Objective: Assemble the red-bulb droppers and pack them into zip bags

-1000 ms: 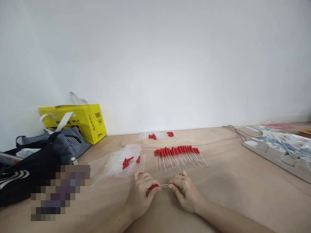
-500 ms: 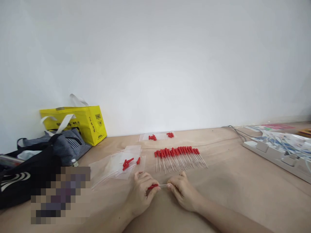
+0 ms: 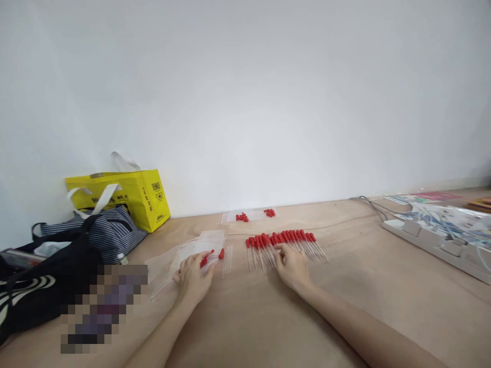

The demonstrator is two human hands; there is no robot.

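My left hand (image 3: 194,277) reaches over a clear plastic bag (image 3: 213,236), thumb and fingers apart around a red rubber bulb (image 3: 203,262) that they partly hide. Just right of its fingertips lies another red bulb (image 3: 221,253), beside several thin clear glass tubes (image 3: 228,259). My right hand (image 3: 293,267) is at the near side of a row of red-bulbed droppers (image 3: 258,242). Its thumb and forefinger are close together on one dropper in the row, whose tube they mostly cover. The droppers lie side by side, bulbs toward the wall and tips toward me.
Against the wall lies another clear bag (image 3: 255,216) with red bulbs and tubes. On the left stand a yellow bag (image 3: 153,199), a striped bag (image 3: 111,232) and a black bag (image 3: 49,286). A white power strip (image 3: 433,250) with cables lies at right.
My hands have parted from the single dropper they both held. The left has moved left to the loose bulbs; the right has moved up to the dropper row.
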